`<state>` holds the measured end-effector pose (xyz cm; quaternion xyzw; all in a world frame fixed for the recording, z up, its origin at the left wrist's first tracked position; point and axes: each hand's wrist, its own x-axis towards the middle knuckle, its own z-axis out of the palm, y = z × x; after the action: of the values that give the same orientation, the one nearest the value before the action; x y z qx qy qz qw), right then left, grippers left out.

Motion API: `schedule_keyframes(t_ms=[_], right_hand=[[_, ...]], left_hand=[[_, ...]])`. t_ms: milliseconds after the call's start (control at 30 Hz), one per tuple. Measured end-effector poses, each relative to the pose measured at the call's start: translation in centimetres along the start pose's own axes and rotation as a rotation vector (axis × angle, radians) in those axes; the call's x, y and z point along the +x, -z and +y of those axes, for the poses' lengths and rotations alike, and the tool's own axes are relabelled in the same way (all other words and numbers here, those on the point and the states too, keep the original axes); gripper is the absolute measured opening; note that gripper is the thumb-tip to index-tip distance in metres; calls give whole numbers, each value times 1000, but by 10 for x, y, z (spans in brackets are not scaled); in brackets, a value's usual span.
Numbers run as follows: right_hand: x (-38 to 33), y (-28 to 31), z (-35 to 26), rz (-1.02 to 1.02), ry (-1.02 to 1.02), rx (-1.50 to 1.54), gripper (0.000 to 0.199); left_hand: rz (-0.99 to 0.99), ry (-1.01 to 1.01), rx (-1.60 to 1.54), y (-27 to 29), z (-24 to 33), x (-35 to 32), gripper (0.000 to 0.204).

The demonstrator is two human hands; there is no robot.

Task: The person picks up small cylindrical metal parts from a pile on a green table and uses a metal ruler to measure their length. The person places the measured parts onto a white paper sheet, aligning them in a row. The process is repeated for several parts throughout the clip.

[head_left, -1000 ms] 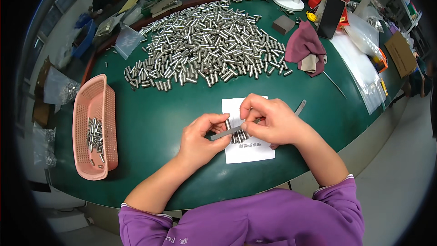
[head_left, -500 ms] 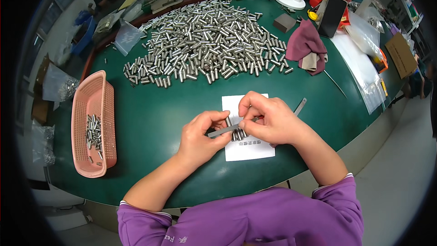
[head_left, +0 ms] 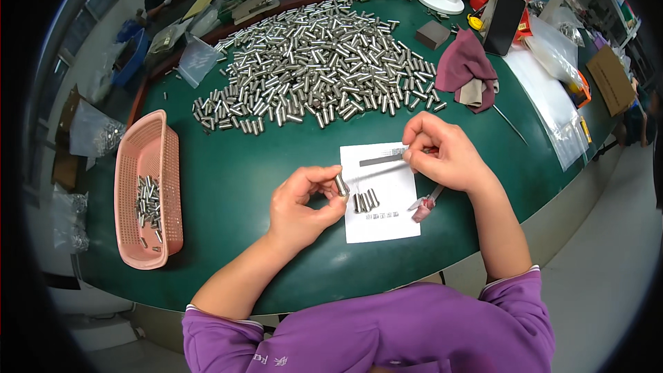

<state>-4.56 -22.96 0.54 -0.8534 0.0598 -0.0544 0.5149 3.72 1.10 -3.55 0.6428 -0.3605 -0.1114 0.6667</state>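
Observation:
Between the thumb and fingers of my left hand point(head_left: 304, 200), a short shiny metal pin point(head_left: 342, 185) is pinched upright, slightly tilted. My right hand point(head_left: 445, 152) is closed on one end of a flat dark grey metal strip point(head_left: 380, 161), whose free end points left above a white paper sheet point(head_left: 380, 229). Pin and strip are apart. Several similar metal pins point(head_left: 366, 200) lie side by side on the sheet, just right of my left fingertips. Near the sheet's right edge is a small pinkish-red wrapped piece point(head_left: 423, 211); its kind is unclear.
A large heap of metal pins point(head_left: 311, 62) covers the table's far middle. On the left stands a pink perforated basket point(head_left: 124, 193) with some pins in it. To the right are a maroon cloth point(head_left: 463, 62), a phone point(head_left: 505, 24), a white fan point(head_left: 442, 0) and plastic bags point(head_left: 545, 97).
My right hand has moved right and away, drawing the strip off the pin in my left hand. The row of pins on the sheet and the pinkish piece are now uncovered.

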Motion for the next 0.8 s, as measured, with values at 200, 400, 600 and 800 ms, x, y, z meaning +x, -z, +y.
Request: schedule_keyframes(t_ms=[200, 400, 600, 800], right_hand=[[4, -6, 0, 51, 35, -184, 22], [5, -5, 5, 118, 55, -288, 21], [4, -7, 6, 114, 93, -301, 22], [4, -7, 5, 104, 85, -300, 22]], left_hand=[[-35, 57, 68, 1, 3, 1, 36], [-232, 207, 572, 5, 31, 11, 30], [-348, 199, 682, 0, 34, 4, 32], [-381, 187, 687, -1, 32, 4, 36]])
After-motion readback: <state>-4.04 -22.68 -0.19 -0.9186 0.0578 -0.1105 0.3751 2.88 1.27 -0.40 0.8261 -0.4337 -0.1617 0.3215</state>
